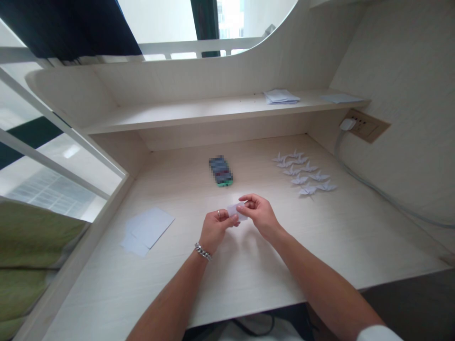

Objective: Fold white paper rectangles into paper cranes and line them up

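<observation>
Between my two hands is a small folded piece of white paper [234, 210], held just above the desk. My left hand [217, 228] pinches its left side between thumb and fingers; a ring and a chain bracelet show on that arm. My right hand [260, 215] grips the paper's right side, thumb in front and fingers curled behind. Several folded white paper cranes [300, 180] stand in rows on the desk to the right. Off to the left lie loose sheets of white paper [151, 228], overlapping each other.
A phone [221, 170], its screen blurred, lies beyond my hands. The shelf [199, 112] above the desk bears a stack of papers [281, 96] and another sheet [341, 98]. A plug [348, 124] sits in the wall socket [369, 127], its cable [377, 187] running along the right side.
</observation>
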`<action>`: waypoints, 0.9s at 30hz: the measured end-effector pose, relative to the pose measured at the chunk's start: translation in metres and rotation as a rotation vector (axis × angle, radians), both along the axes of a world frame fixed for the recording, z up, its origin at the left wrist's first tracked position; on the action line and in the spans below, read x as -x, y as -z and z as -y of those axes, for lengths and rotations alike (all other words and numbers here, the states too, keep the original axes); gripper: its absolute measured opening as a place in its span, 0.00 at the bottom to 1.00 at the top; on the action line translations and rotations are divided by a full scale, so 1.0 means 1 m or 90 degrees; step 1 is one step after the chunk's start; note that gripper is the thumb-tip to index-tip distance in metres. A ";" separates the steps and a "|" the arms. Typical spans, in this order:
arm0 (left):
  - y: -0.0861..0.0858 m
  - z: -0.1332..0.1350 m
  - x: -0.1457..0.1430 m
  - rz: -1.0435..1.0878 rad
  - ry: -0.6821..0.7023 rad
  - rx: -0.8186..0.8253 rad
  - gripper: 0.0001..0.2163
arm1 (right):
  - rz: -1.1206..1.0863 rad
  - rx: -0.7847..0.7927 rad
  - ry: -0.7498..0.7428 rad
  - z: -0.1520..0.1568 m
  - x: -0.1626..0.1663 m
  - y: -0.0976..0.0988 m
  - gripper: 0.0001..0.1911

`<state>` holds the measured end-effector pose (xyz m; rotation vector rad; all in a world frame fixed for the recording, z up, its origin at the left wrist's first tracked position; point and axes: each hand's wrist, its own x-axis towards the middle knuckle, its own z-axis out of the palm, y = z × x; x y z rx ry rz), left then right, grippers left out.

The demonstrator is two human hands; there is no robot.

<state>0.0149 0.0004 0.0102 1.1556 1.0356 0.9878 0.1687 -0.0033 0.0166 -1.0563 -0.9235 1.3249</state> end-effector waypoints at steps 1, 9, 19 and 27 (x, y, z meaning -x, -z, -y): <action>0.001 0.000 0.000 0.004 0.000 0.003 0.12 | -0.003 0.000 0.011 0.000 0.000 0.000 0.19; -0.001 0.002 -0.003 0.041 0.011 0.017 0.17 | -0.017 -0.003 0.047 -0.001 -0.002 -0.002 0.19; 0.000 0.000 -0.004 0.125 -0.055 0.031 0.16 | -0.023 0.008 -0.016 0.001 0.001 -0.005 0.19; 0.000 -0.002 -0.001 0.076 -0.067 0.011 0.17 | -0.006 0.012 -0.036 0.002 0.000 -0.005 0.19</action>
